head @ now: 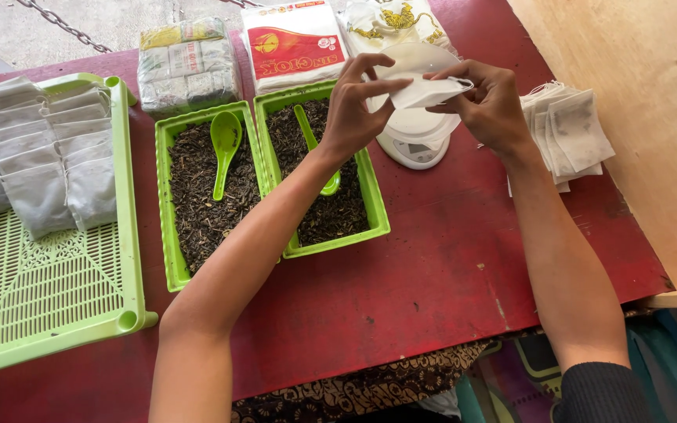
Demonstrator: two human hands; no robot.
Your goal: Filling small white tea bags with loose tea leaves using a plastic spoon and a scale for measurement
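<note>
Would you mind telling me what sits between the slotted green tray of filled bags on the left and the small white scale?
In the head view, two green tubs of dried leaves, each holding a green spoon.

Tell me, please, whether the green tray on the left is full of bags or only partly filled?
Partly filled: white filled bags cover only the far end of the green tray; its near slotted floor shows bare.

Head view: I look steeply down from above my forearms, close, onto the dark red wooden table (432,266).
Facing: away from me, toward the table's far edge.
Shared views: only this one.
</note>
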